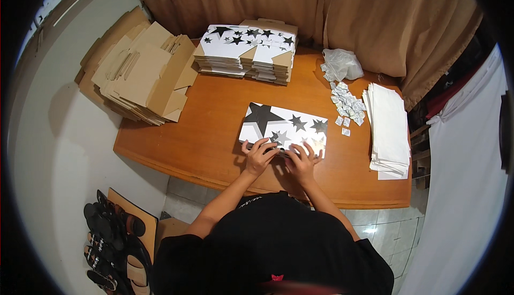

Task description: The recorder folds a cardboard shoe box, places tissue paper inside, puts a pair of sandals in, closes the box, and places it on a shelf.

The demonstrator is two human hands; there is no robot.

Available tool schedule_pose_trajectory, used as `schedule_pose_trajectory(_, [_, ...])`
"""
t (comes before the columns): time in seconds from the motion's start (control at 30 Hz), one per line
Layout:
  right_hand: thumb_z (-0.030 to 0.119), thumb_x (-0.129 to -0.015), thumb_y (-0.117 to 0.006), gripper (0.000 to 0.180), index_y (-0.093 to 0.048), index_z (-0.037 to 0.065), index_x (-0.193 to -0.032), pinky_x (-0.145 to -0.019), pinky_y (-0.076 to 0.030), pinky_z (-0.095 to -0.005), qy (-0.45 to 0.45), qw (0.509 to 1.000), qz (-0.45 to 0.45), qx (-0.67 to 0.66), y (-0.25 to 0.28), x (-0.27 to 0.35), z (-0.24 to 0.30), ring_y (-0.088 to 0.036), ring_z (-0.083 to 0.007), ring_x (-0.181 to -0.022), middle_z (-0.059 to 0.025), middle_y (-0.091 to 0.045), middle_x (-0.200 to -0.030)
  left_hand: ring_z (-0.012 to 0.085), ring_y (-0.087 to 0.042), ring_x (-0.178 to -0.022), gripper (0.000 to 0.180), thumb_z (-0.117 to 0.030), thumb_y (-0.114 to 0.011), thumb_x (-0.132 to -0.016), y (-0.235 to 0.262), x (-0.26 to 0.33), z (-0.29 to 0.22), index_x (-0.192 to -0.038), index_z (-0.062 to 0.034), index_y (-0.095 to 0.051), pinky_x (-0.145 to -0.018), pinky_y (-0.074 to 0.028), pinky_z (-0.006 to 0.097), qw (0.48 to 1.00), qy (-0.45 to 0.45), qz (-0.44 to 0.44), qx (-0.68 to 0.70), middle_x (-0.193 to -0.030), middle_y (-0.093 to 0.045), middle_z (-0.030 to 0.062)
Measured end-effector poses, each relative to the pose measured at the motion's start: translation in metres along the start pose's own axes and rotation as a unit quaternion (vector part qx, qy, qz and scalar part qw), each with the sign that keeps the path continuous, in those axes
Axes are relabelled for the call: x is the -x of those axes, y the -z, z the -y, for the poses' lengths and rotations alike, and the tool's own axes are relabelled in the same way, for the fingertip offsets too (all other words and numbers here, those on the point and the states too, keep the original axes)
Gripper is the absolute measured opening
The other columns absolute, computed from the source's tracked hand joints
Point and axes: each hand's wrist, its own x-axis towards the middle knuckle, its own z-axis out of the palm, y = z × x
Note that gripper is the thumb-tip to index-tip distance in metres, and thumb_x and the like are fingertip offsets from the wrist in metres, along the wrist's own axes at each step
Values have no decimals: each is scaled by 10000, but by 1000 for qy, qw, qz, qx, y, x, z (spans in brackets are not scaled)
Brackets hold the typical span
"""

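A white cardboard box [278, 125] printed with black and grey stars sits in front of me on the table, its top panel lying over it. At its near edge, my left hand [259, 157] curls its fingers over the left part of the front side. My right hand [302, 164] grips the same edge further right, with its fingers on the top and its thumb at the front. The two thumbs come close together near the middle of that edge. The box's front side is partly hidden by my hands.
On the wooden table [214, 118] stand stacked flat star-printed boxes [222, 49] at the back and brown folded cardboard [144, 75] at the left. Small silvery packets [348, 102], a clear plastic bag [342, 64] and a white sheet stack [386, 129] lie right. Shoes [104, 236] stand lower left.
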Motion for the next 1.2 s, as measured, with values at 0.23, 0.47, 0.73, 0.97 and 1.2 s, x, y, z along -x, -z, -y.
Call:
schedule_pose_trajectory(0.23, [209,-703,-685,125,-625,209,-813,-1010,-115,-530,81,995,-25,-56,-6,-19,5,-568,-149,-938,56,-588,-885,145,-571,-955,174,-200,-660,-723,4,3,-3,-891,-237,-684,-928,-179,485,999,-39,-21,-19,-967,-638,-93])
schedule_pose_trajectory(0.47, [212,-700,-680,138,-643,188,-831,-982,-210,-515,119,991,-26,-63,-9,-18,-2,-578,-155,-907,37,-607,-884,138,-568,-960,141,-194,-667,-729,4,4,-7,-867,-208,-689,-927,-186,466,999,-14,-26,-14,-958,-642,-91])
schedule_pose_trajectory(0.73, [90,-685,-693,106,-617,99,-758,-637,-428,-346,90,990,-22,-108,-5,-32,6,-543,-234,-710,-38,-563,-770,140,-563,-938,105,-171,-668,-729,-5,-1,-9,-827,-189,-699,-911,-200,466,997,67,-15,31,-875,-632,-92])
schedule_pose_trajectory(0.97, [111,-676,-692,159,-611,74,-808,-647,-424,-371,54,984,63,-156,7,-49,5,-548,-268,-722,-63,-562,-800,168,-546,-996,142,-155,-672,-729,-5,2,-6,-847,-227,-703,-909,-202,480,996,82,5,29,-1003,-609,-52])
schedule_pose_trajectory(1.2, [322,-708,-676,516,-554,21,-1109,-911,-347,-443,-19,998,27,-60,3,-95,-87,-500,-349,-1030,-192,-552,-1051,264,-428,-1175,127,-187,-669,-758,-9,6,10,-866,-235,-717,-1015,-143,527,993,102,1,51,-1129,-576,-4])
